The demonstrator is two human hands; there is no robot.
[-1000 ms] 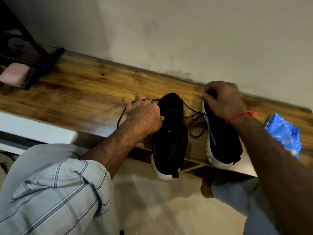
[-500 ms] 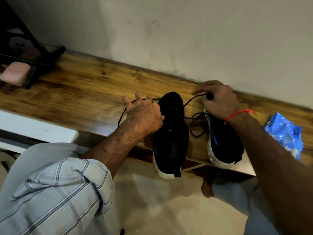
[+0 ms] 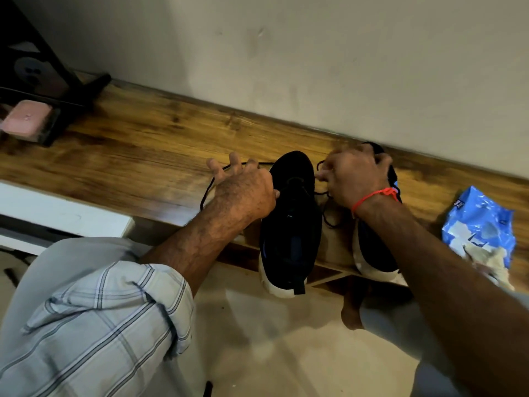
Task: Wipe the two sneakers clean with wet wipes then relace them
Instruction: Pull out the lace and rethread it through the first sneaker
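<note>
Two black sneakers with white soles lie side by side on the wooden shelf (image 3: 128, 156), heels hanging over its front edge. My left hand (image 3: 243, 190) rests beside the left sneaker (image 3: 289, 224), fingers spread over a loop of black lace (image 3: 204, 196), thumb against the shoe's side. Between the two shoes my right hand (image 3: 355, 176) pinches a black lace with its fingertips. The right sneaker (image 3: 372, 250) is largely hidden by that hand and forearm. A blue wet wipes pack (image 3: 481, 227) lies to the right.
A crumpled white wipe (image 3: 492, 262) sits at the pack's near end. A black stand (image 3: 43, 67) and a pink object (image 3: 27, 120) occupy the shelf's far left. A white board (image 3: 57, 219) lies below the shelf. The wall runs close behind the shoes.
My right hand has moved left from the right sneaker's toe into the gap between the shoes, taking the lace with it. My left hand has stayed in place.
</note>
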